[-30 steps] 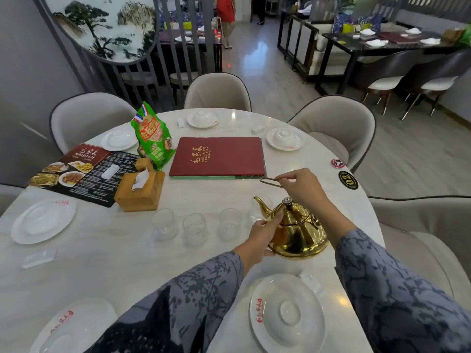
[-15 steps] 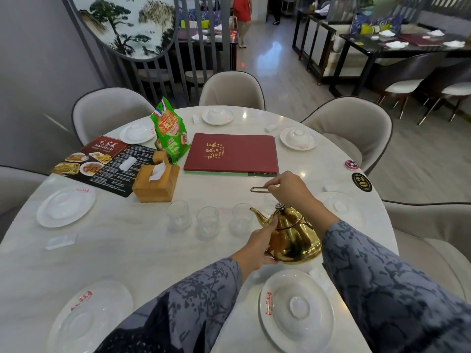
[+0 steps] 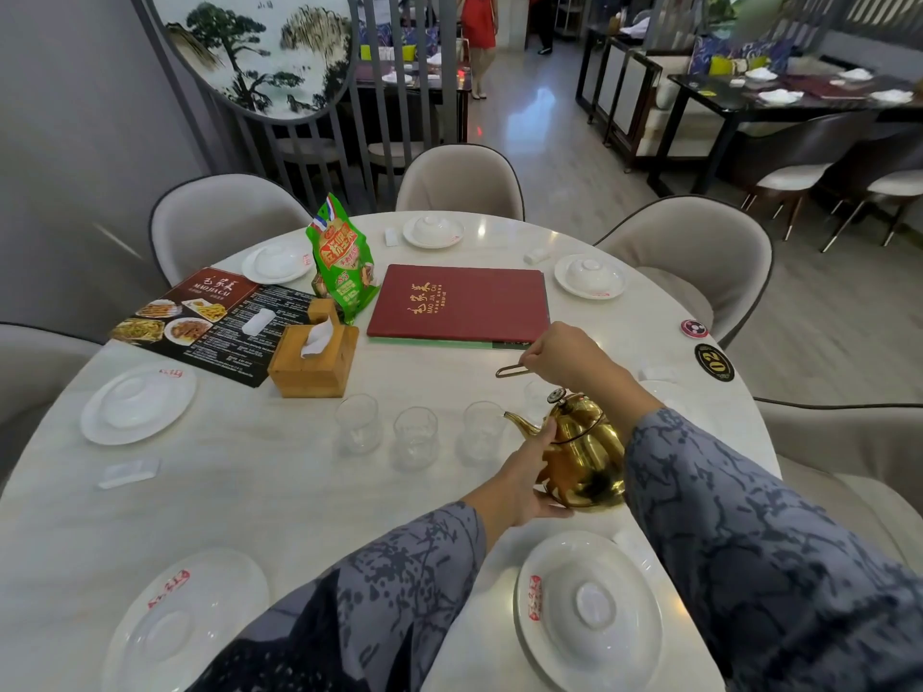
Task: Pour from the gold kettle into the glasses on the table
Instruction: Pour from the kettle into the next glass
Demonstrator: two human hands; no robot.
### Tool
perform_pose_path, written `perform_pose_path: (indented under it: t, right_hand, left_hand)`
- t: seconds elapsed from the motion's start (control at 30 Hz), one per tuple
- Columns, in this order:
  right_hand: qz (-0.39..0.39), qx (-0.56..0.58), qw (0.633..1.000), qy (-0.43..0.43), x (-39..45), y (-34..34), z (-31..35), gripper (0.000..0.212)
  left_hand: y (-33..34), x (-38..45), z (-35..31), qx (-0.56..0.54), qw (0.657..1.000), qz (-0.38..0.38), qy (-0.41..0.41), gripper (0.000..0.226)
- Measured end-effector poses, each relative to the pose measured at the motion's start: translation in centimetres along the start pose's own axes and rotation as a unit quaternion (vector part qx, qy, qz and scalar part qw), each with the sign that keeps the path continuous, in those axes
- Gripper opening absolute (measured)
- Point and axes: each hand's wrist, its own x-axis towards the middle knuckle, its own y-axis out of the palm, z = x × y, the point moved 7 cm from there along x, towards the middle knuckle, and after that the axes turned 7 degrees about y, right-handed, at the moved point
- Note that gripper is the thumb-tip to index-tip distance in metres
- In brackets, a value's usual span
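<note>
Your gold teapot point(image 3: 584, 457) sits at about 4 o'clock on the round table point(image 3: 249, 491); its spout points to 10 o'clock, just beside the nearest of three glasses point(image 3: 482, 432); your left hand point(image 3: 524, 479) cups its flank, thumb up by the spout, fingers curled under the base; your right hand point(image 3: 564, 359), at 12 o'clock above the lid, pinches the wire handle point(image 3: 507, 370).

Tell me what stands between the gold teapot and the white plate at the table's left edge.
Three clear glasses in a row, beside the spout of the teapot; the head view shows this.
</note>
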Motion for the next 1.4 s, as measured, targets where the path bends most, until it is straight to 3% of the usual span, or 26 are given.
perform_pose_path:
  t: [0.17,0.6,0.77,1.4]
  right_hand:
    - [0.008,-0.011,1.0,-0.005,-0.1,-0.4,0.6,0.023]
    - [0.007,-0.05,0.999,-0.012,0.8,-1.1,2.0,0.015]
    - [0.007,-0.063,0.998,-0.019,0.5,-1.5,2.4,0.009]
    - [0.017,-0.082,0.996,-0.022,-0.6,-2.7,3.3,0.01]
  left_hand:
    - [0.2,-0.5,-0.4,-0.004,1.0,0.005,-0.001,0.052]
    - [0.6,-1.4,-1.3,-0.021,1.0,0.018,0.002,0.074]
    - [0.9,-1.9,-1.5,-0.025,0.999,0.023,0.001,0.062]
    - [1.8,-2.2,-1.9,-0.033,0.998,0.046,0.007,0.059]
